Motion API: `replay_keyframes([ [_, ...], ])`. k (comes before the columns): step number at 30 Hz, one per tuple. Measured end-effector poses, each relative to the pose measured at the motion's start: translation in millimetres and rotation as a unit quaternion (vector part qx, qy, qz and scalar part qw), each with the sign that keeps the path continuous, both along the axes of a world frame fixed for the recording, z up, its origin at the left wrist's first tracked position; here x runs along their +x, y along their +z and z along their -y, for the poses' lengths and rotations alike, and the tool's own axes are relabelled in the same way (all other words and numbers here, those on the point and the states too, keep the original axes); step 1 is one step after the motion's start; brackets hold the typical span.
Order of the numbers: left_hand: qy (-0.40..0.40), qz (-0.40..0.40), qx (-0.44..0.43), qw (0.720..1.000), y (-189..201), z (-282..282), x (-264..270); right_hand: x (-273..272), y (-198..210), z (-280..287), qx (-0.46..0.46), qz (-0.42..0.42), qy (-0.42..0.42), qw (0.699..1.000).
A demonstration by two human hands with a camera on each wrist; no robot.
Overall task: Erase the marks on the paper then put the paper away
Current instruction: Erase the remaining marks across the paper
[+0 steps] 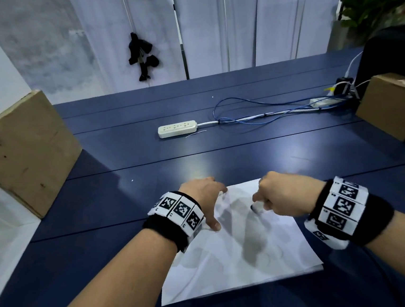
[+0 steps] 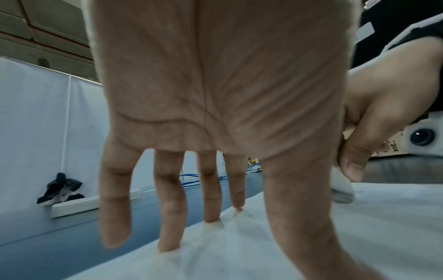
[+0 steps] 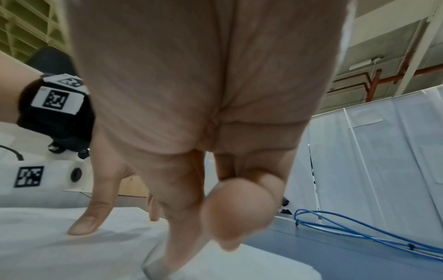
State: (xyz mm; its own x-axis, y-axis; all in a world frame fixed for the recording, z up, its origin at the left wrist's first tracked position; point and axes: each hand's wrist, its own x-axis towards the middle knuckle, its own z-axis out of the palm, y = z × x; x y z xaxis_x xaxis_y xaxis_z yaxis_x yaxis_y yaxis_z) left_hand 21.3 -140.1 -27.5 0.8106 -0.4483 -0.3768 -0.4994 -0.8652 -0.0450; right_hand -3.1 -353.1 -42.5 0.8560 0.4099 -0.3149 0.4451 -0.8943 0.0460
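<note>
A white paper (image 1: 244, 260) lies flat on the blue table (image 1: 147, 158) close to me. My left hand (image 1: 208, 202) presses on the paper's far left edge with straight, spread fingers (image 2: 210, 208); its thumb (image 3: 91, 217) lies flat on the sheet. My right hand (image 1: 274, 196) pinches a small white eraser (image 1: 256, 207) with its dark tip down on the paper's upper middle. The eraser (image 2: 342, 189) shows below the right hand's fingers in the left wrist view, and blurred at the bottom edge (image 3: 155, 265) of the right wrist view. Shadows cover the sheet; I cannot make out marks.
A white power strip (image 1: 177, 128) and blue cables (image 1: 267, 115) lie across the table's middle, beyond the paper. Cardboard boxes stand at the left edge (image 1: 20, 151) and the right edge (image 1: 394, 102). A black chair back (image 1: 394, 53) rises at the far right.
</note>
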Motion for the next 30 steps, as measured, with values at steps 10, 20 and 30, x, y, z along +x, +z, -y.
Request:
replay_keyframes([
  [10,-0.032,0.017,-0.04,0.999,-8.6,-29.9,-52.7,-8.9,1.4,-0.6,0.057,0.029,-0.045,0.997],
  [20,-0.02,-0.014,-0.065,0.998,-14.7,-38.1,-59.5,-28.8,12.7,-5.2,0.126,0.022,-0.073,0.989],
  [30,-0.018,0.003,-0.06,0.998,-15.0,-36.3,-58.9,-52.1,2.7,-61.8,0.099,-0.002,0.054,0.994],
])
